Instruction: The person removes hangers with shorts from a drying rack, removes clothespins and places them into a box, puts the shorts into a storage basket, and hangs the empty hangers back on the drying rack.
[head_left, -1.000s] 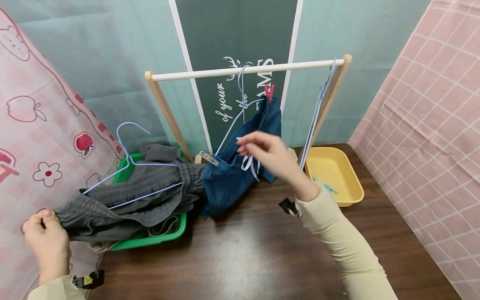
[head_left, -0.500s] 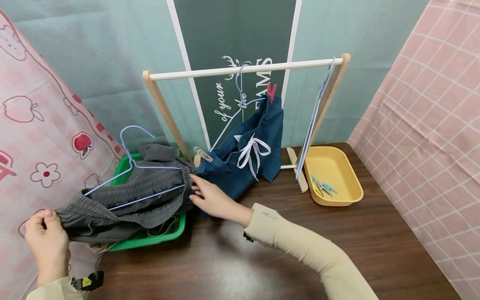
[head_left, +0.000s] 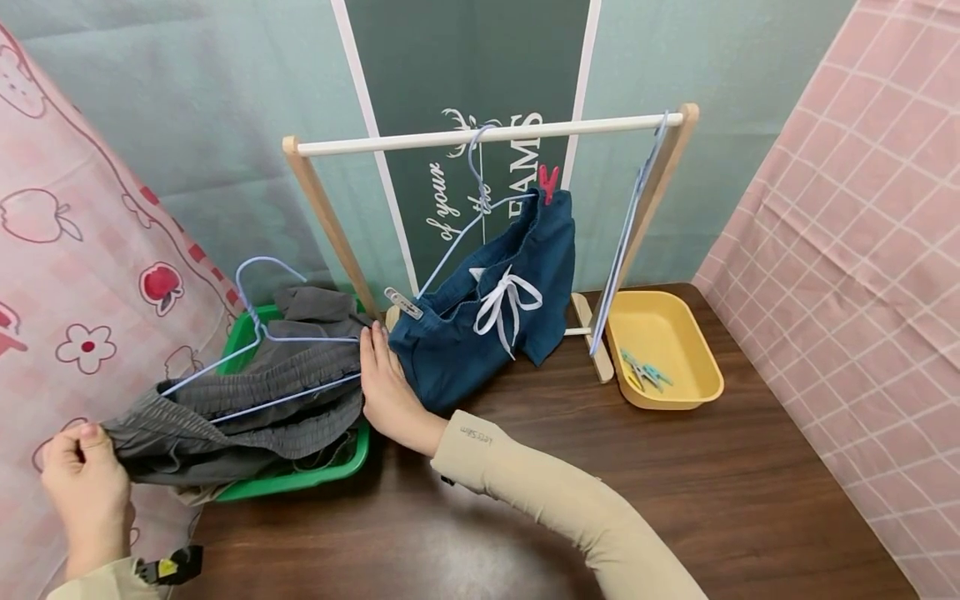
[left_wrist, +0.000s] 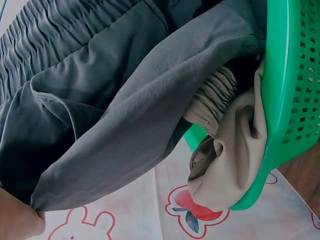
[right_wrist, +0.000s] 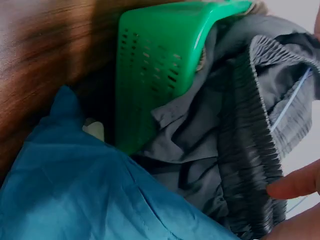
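Grey elastic-waist pants [head_left: 247,442] are stretched around a light blue wire hanger [head_left: 258,329] whose hook sticks up free. At the far left, my left hand [head_left: 86,479] pinches one end of the waistband between thumb and fingers. My right hand [head_left: 390,387] lies against the other end, fingers straight and close together in the head view. In the right wrist view, a fingertip [right_wrist: 287,187] touches the gathered waistband [right_wrist: 250,170]. Beside this hand, blue shorts [head_left: 480,333] with a white drawstring hang from a second hanger, held by a pink clothespin [head_left: 548,183] and a grey clothespin [head_left: 403,302].
Under the pants stands a green basket [head_left: 315,479] holding more clothes, including a beige garment [left_wrist: 232,150]. A wooden rack with a white rod [head_left: 420,140] rises behind. Spare hangers [head_left: 626,242] hang at its right end. A yellow tray [head_left: 701,350] with several clothespins [head_left: 645,371] sits at right.
My right hand has moved left and down from in front of the blue shorts to the right end of the grey waistband. My left hand keeps its pinch, almost unmoved.
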